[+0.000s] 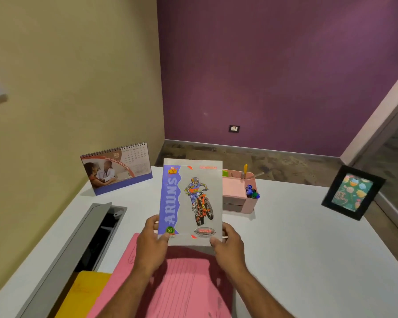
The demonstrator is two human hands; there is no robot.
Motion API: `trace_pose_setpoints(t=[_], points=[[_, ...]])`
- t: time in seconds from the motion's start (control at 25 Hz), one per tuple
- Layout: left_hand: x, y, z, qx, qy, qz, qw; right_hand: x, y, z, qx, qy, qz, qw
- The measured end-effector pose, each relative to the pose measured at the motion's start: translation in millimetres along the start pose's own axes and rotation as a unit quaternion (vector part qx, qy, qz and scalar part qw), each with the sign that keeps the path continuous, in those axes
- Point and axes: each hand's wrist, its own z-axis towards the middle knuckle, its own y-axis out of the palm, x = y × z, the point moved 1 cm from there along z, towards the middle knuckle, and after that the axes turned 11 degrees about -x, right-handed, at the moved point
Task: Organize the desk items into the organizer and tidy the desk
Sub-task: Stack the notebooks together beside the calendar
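While both hands, left (pixel 151 244) and right (pixel 230 245), pinch the notebook (pixel 191 200) upright above the pink folder (pixel 184 285), markers already fill the pink organizer (pixel 236 191); folders likely remain on the tabletop (pixel 308 249).

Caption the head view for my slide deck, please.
Both hands, left and right, hold notebook upright before pink organizer.

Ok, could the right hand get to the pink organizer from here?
Probably yes, but not right now: the right hand grips the notebook together with the left hand. The desk between it and the organizer looks bare.
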Motion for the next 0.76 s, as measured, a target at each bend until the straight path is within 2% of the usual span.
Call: trace_pose_setpoints(t=[0.12, 0.32, 0.6, 0.76], points=[[-11, -31, 52, 0.024, -0.025, 0.017, 0.999, -15, 34, 56, -0.017, 0.037, 0.003, 0.999], [-48, -43, 129, 0.000, -0.058, 0.039, 0.998, -2, 71, 125, -0.012, 0.104, 0.007, 0.994], [-85, -30, 185, 0.003, -0.050, 0.097, 0.994, 22, 95, 173, 0.012, 0.135, -0.019, 0.991], [-103, -29, 194, 0.015, -0.047, 0.107, 0.993, 24, 100, 178, 0.028, 0.117, -0.094, 0.988]])
